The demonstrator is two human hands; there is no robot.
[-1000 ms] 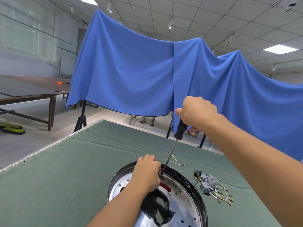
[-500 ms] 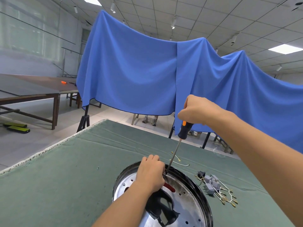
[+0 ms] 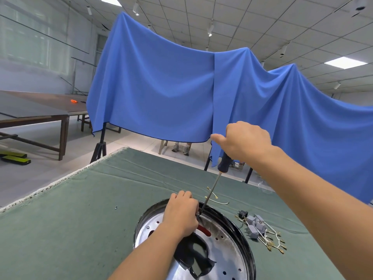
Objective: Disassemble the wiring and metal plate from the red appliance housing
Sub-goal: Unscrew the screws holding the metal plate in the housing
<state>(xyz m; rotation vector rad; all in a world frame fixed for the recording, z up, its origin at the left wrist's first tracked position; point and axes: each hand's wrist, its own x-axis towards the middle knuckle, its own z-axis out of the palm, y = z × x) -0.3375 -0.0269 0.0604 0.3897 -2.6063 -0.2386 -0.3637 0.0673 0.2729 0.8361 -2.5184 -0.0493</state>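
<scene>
Right hand (image 3: pixel 247 143) fisted around screwdriver (image 3: pixel 224 163); left hand (image 3: pixel 180 214) curled beside its tip, contents unseen, on metal plate (image 3: pixel 228 249). Risk: tip slipping, jabbing those fingers.

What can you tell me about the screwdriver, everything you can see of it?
The screwdriver has a dark handle and a long thin bare metal shaft. It stands steeply tilted, handle up and away, tip down at the far inner rim of the round metal plate. The right hand is closed over the handle's top; the left hand rests on the plate right beside the tip. The tip itself is too small to make out.
</scene>
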